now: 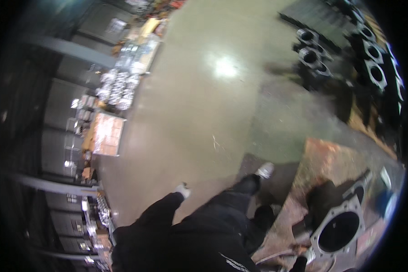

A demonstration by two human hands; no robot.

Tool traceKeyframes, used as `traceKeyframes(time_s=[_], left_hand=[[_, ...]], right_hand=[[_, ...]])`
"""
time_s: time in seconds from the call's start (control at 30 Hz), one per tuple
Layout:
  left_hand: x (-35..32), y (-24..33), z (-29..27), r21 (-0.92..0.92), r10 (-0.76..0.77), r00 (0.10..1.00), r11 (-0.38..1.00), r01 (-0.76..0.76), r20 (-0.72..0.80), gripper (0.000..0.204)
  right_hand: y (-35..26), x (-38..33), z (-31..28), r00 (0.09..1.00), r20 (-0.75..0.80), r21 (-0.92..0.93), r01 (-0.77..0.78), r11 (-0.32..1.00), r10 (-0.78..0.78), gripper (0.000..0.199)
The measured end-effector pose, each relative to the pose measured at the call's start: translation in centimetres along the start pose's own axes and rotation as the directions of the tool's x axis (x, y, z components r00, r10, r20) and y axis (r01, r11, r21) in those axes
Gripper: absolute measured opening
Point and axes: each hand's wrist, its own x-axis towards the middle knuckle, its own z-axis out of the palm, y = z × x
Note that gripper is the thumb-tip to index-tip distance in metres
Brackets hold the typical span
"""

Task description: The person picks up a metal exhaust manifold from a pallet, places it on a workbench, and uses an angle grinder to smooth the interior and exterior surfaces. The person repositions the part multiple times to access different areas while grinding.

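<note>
My left hand [183, 189], in a pale glove below a black sleeve, hangs over the floor, away from any object. Its fingers are too small and blurred to read. At the lower right, my right hand [309, 255], also in a pale glove, is at the near edge of a large metal casting [319, 239]. The casting has a flat flange with bolt holes around a wide round opening. Whether the hand grips the flange or only rests by it, I cannot tell. Under the casting is a worn, reddish-stained work table [315, 156].
My shoe [265, 170] stands on the floor beside the table. More metal castings [309, 55] stand at the upper right, near a dark slatted platform [310, 31]. A blue round object [386, 204] sits behind the casting. Along the left are loaded pallets [109, 135] and wrapped parts [119, 88].
</note>
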Motion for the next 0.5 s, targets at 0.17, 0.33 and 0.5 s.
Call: traceKeyframes(time_s=[0.17,0.33,0.5], left_hand=[[-1.2,-1.5,0.6,0.066,0.231,0.969,0.969,-0.237,0.084,0.048],[-0.1,3.8,-1.2,-0.1,0.527,0.849,0.847,-0.521,0.035,0.043],[-0.9,10.8,-1.0,-0.24,0.647,0.758,0.75,-0.616,0.078,0.045]], right_hand=[[3.9,-0.6,-1.0,0.967,0.049,-0.201,0.256,0.946,-0.252,0.04],[4.2,-2.3,-4.3,0.892,0.133,-0.284,0.451,0.846,-0.431,0.037],[4.3,-8.9,-8.6,0.88,0.345,-0.326,0.439,0.837,-0.327,0.044]])
